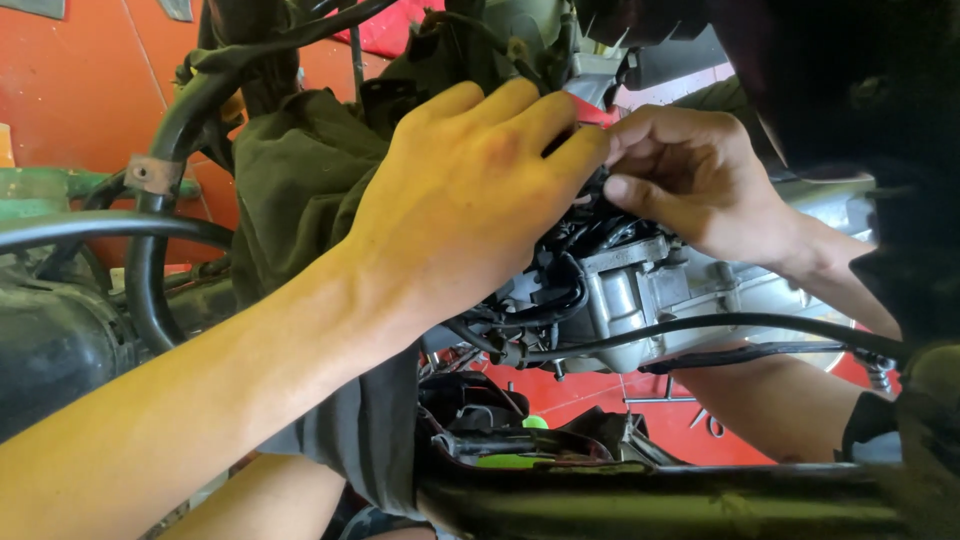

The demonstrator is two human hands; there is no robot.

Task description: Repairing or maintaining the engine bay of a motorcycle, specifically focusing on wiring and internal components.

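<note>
Two hands meet at the upper middle of the frame. At far left, black rubber hoses [150,260] curve past a rusty clamp; they look stiff but bendable. Next, olive cloth [300,190] hangs soft and wrinkled. The left hand [470,180] lies with fingers pressed together over a bundle of black wires [590,228], thin and probably easy to damage, better held near the connector. The right hand [690,175] pinches this bundle between thumb and forefinger. Below, the grey metal engine casing [650,290] seems heavy, hard and smooth.
</note>
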